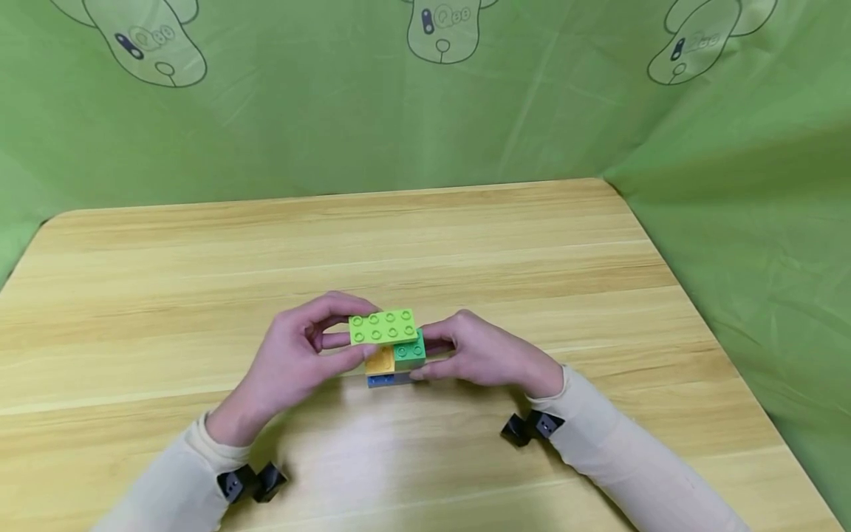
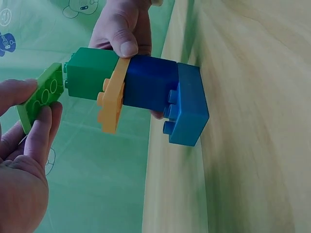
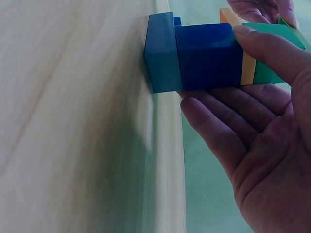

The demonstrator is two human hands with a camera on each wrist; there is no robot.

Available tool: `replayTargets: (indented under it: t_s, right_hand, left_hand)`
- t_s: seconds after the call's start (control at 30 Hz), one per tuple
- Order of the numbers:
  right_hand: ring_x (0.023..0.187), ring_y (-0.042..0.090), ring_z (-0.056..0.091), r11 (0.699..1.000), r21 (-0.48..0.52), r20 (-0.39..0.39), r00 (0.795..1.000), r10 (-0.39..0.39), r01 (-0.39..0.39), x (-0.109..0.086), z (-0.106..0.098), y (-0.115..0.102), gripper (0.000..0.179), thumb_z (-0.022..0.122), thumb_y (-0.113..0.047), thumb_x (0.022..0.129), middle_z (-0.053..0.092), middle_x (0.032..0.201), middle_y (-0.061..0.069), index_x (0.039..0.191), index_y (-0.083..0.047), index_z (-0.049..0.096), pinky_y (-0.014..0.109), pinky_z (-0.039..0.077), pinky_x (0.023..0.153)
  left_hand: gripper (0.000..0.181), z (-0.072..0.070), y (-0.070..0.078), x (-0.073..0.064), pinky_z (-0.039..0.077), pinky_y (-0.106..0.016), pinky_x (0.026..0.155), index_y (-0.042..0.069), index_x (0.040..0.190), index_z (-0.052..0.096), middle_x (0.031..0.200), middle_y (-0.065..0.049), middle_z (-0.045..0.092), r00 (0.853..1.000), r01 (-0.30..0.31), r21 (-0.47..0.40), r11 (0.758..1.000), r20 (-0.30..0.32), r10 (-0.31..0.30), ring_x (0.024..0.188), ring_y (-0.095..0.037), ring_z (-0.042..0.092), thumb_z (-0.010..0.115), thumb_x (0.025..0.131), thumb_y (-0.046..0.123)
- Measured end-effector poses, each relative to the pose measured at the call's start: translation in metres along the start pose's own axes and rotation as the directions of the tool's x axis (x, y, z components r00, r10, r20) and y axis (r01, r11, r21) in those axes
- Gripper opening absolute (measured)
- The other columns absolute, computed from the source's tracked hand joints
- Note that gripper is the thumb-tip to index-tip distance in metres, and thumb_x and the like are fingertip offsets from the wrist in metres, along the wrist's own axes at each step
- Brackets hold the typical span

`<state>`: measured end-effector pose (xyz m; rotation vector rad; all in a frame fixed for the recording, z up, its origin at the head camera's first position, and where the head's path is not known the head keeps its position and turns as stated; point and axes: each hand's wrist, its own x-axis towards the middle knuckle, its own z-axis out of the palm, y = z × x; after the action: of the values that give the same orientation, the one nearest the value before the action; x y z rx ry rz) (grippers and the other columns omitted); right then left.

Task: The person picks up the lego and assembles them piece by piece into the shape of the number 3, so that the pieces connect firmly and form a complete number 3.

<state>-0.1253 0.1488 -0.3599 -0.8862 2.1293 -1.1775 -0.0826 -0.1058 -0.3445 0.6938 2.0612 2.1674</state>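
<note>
My left hand pinches a flat lime-green toy building brick between thumb and fingers, studs facing up. The lime brick is just over the studs of a green brick, slightly tilted in the left wrist view; I cannot tell whether they touch. My right hand grips the stack that the green brick tops, its thumb near the thin orange plate. Beneath the plate sit a dark blue brick and a lighter blue brick at the bottom, close to the tabletop.
A light wood-grain table spreads around both hands. Green cloth with printed cartoon heads hangs behind it and along the right side. Small black devices are worn at both wrists over pale sleeves.
</note>
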Motion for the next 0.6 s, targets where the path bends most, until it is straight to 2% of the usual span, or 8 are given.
replayTargets:
  t_s: [0.2, 0.43, 0.6]
  right_hand:
    - [0.103, 0.009, 0.065, 1.0, 0.006, 0.0, 1.0, -0.002, 0.002, -0.0003, 0.0005, 0.0007, 0.028, 0.077, -0.019, 0.088, 0.071, 0.109, -0.007, 0.114, -0.011, 0.071, 0.028, 0.054, 0.089]
    - [0.103, 0.009, 0.066, 1.0, 0.013, 0.0, 1.0, 0.005, -0.005, -0.0009, 0.0005, 0.0014, 0.03, 0.077, -0.018, 0.088, 0.071, 0.109, -0.007, 0.116, -0.01, 0.07, 0.029, 0.054, 0.089]
    - [0.103, 0.007, 0.065, 1.0, -0.003, -0.003, 1.0, 0.01, -0.01, -0.0007, 0.0004, 0.0009, 0.032, 0.077, -0.019, 0.088, 0.071, 0.109, -0.007, 0.117, -0.01, 0.07, 0.028, 0.053, 0.09]
  left_hand:
    - [0.037, 0.0017, -0.0016, -0.0002, 0.055, -0.037, 0.085, -0.005, 0.111, 0.065, 0.114, -0.015, 0.062, 1.0, -0.014, 0.028, 1.0, 0.0, 0.014, 0.102, -0.029, 0.064, 0.075, 0.077, -0.015]
    - [0.037, 0.0031, -0.0037, -0.0001, 0.055, -0.037, 0.086, -0.005, 0.111, 0.065, 0.113, -0.015, 0.062, 1.0, -0.022, 0.022, 1.0, 0.015, 0.022, 0.103, -0.03, 0.064, 0.075, 0.077, -0.015]
    - [0.036, 0.004, -0.0046, -0.0003, 0.055, -0.037, 0.087, -0.003, 0.11, 0.066, 0.113, -0.012, 0.063, 1.0, -0.02, 0.061, 0.998, 0.02, 0.019, 0.103, -0.028, 0.063, 0.077, 0.077, -0.012]
